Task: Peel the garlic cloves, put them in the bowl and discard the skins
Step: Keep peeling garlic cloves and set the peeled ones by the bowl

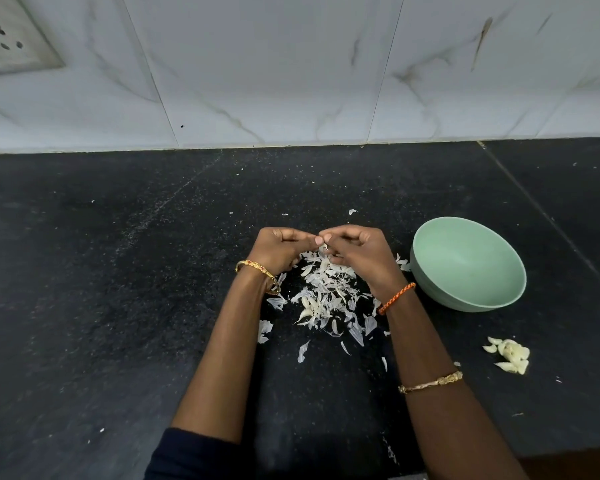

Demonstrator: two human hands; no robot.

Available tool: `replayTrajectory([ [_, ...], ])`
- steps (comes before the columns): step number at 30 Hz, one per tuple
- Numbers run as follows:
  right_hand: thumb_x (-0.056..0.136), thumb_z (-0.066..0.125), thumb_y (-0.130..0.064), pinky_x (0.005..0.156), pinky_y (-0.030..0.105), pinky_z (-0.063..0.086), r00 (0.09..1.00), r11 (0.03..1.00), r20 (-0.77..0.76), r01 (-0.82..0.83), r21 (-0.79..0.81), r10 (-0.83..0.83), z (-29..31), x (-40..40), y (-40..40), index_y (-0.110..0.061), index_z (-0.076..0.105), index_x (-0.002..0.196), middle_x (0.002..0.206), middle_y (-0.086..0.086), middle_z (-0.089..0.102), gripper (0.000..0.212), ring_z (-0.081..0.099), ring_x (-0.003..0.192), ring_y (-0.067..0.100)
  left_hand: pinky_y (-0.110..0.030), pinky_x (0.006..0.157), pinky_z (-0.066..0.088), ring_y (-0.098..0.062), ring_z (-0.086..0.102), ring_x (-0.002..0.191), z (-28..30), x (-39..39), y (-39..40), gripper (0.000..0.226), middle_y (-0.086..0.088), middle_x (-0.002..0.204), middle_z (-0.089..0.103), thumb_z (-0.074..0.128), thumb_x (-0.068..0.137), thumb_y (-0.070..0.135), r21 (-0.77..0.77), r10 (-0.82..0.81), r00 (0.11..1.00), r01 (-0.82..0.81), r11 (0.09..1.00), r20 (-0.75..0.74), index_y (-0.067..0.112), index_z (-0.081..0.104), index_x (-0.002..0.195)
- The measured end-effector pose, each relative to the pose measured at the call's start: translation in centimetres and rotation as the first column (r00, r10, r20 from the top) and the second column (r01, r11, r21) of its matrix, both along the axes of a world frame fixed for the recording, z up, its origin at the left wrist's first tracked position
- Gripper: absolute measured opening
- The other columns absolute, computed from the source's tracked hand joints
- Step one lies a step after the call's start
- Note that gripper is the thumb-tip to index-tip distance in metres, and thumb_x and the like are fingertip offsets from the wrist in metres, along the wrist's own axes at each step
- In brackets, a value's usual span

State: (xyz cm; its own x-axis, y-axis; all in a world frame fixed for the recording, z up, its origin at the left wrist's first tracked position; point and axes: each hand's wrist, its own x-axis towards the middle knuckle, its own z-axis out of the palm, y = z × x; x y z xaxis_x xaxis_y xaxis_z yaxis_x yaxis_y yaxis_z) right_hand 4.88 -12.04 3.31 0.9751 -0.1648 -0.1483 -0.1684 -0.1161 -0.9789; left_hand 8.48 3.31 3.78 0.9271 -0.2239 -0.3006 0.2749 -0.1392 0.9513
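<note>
Dark speckled desk (118, 306) ran back to a white marble-tiled wall (257, 64). I saw my left hand (278, 251) and right hand (357, 254) both pinching one garlic clove (323, 247) above the skins (326, 296). Just right stood the green bowl (465, 265); peeled cloves (510, 355) lay nearer me.

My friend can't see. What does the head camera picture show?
Two hands, left hand and right hand, pinch a garlic clove above a pile of skins on a black counter. An empty green bowl sits right; peeled cloves lie nearer.
</note>
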Motion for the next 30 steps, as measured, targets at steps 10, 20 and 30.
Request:
replayTrajectory([
  [10, 0.081, 0.071, -0.001, 0.067, 0.02, 0.057, 0.998, 0.994, 0.061, -0.031, 0.107, 0.024, 0.2, -1.3, -0.2, -0.007, 0.072, 0.092, 0.081, 0.01, 0.073, 0.012, 0.069, 0.072, 0.013, -0.012, 0.036, 0.029, -0.001, 0.038, 0.04, 0.7, -0.8, 0.5, 0.009, 0.004, 0.07, 0.071, 0.071, 0.083, 0.013, -0.059, -0.067, 0.994, 0.062, 0.996, -0.085, 0.007, 0.072, 0.089],
  [20, 0.081, 0.072, 0.0, 0.067, 0.018, 0.053, 0.985, 0.985, 0.162, -0.027, -0.171, 0.056, 0.4, -1.6, -0.5, -0.02, 0.071, 0.081, 0.074, -0.004, 0.07, 0.019, 0.065, 0.065, 0.001, -0.006, 0.038, 0.031, 0.005, 0.042, 0.031, 1.8, -1.5, -0.9, 0.012, 0.015, 0.036, 0.05, 0.066, 0.087, 0.012, 0.205, -0.085, 0.994, 0.071, 0.976, 0.062, 0.005, 0.068, 0.077],
  [30, 0.082, 0.07, 0.001, 0.066, 0.013, 0.052, 0.977, 0.971, 0.212, 0.048, -0.232, 0.002, 0.6, -2.4, -0.8, -0.015, 0.074, 0.081, 0.071, -0.01, 0.068, 0.017, 0.062, 0.062, -0.005, -0.012, 0.058, 0.047, 0.001, 0.059, 0.057, 1.0, -1.9, -2.1, 0.005, 0.003, 0.067, 0.067, 0.075, 0.079, 0.014, 0.271, -0.061, 0.969, -0.006, 0.962, 0.24, 0.009, 0.074, 0.079],
])
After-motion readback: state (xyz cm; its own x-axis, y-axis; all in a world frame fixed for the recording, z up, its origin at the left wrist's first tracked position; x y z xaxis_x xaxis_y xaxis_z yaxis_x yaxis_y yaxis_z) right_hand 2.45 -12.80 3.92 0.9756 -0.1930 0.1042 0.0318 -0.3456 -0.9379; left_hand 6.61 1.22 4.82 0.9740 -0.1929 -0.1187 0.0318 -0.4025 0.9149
